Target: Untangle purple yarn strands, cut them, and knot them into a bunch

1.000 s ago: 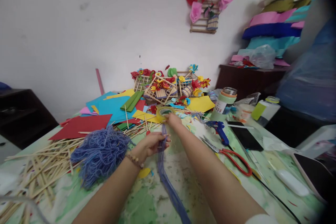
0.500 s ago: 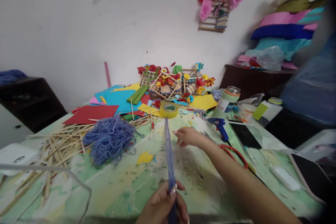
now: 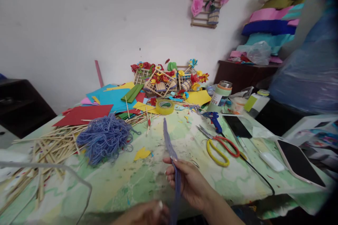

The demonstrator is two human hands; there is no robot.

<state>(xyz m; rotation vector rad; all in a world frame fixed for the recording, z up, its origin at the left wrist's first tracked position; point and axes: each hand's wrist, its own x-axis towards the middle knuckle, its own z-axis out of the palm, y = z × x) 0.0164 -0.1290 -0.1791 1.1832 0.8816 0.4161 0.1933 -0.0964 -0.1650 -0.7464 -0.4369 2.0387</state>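
Observation:
A bundle of bluish-purple yarn strands point(image 3: 168, 141) runs from just below the tape roll down toward the table's near edge. Its middle lies in my right hand point(image 3: 190, 182), whose thumb and fingers are closed around the strands. At the bottom of the view is my left hand point(image 3: 148, 213), smeared by motion, just left of the bundle's lower part; whether its fingers touch the yarn is unclear. A loose heap of the same yarn point(image 3: 104, 139) rests on the left of the table. Yellow-and-red-handled scissors point(image 3: 218, 144) lie to the right of my right hand, with blades parted.
Wooden sticks point(image 3: 58, 147) are piled at the left. Behind are coloured paper sheets point(image 3: 108, 100), a yellow tape roll point(image 3: 165, 107) and flower-decorated stick frames point(image 3: 161, 82). A blue glue gun point(image 3: 214, 121), a jar point(image 3: 220, 95) and phones point(image 3: 298, 161) stand or lie right.
My right hand has come back from beyond the scissors' side to grip the yarn bundle. My left hand has let go its earlier hold and moved down and left. The view shifted slightly.

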